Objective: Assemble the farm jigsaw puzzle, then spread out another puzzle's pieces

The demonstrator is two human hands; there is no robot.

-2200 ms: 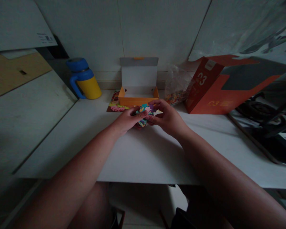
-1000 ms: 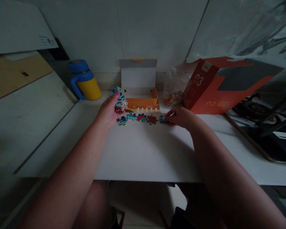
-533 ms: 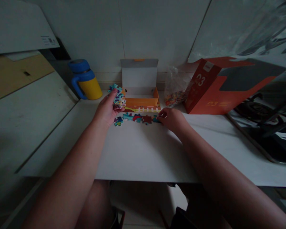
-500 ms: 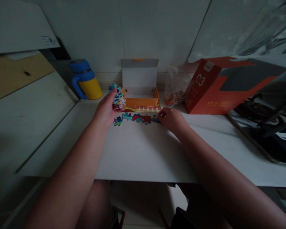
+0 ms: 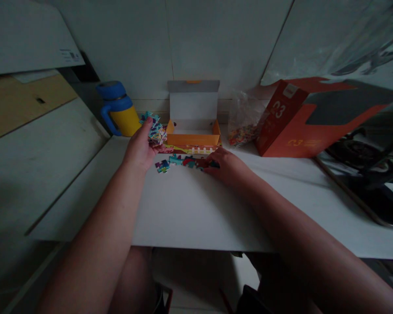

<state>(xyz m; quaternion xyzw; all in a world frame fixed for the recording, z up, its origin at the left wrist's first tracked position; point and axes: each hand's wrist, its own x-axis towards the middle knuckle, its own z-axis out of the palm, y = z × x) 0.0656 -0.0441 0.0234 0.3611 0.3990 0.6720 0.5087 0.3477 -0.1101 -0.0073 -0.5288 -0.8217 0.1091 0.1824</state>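
Observation:
A stack of jigsaw puzzle pieces (image 5: 155,133), teal and white with several colours, is gripped in my left hand (image 5: 140,146), thumb on top. My right hand (image 5: 227,165) bends down over the right end of a row of pieces, its fingertips closed on a brown puzzle piece (image 5: 200,163) and partly covering it. Left of that lie a red-and-teal piece (image 5: 189,162) and a light teal piece (image 5: 175,159). A dark blue and green piece (image 5: 163,166) sits at the row's left end, slightly lower. The rightmost piece is mostly hidden under my right hand.
Behind the row stands an opened orange box (image 5: 193,139) with its lid raised, a colourful printed strip (image 5: 183,149) before it. A blue-and-yellow jug (image 5: 119,111) is at left. To the right are a clear bag of pieces (image 5: 244,131) and a large orange box (image 5: 288,126).
My right hand has shifted left from the rightmost piece onto the brown one. My left hand, still holding the stack, has moved slightly left.

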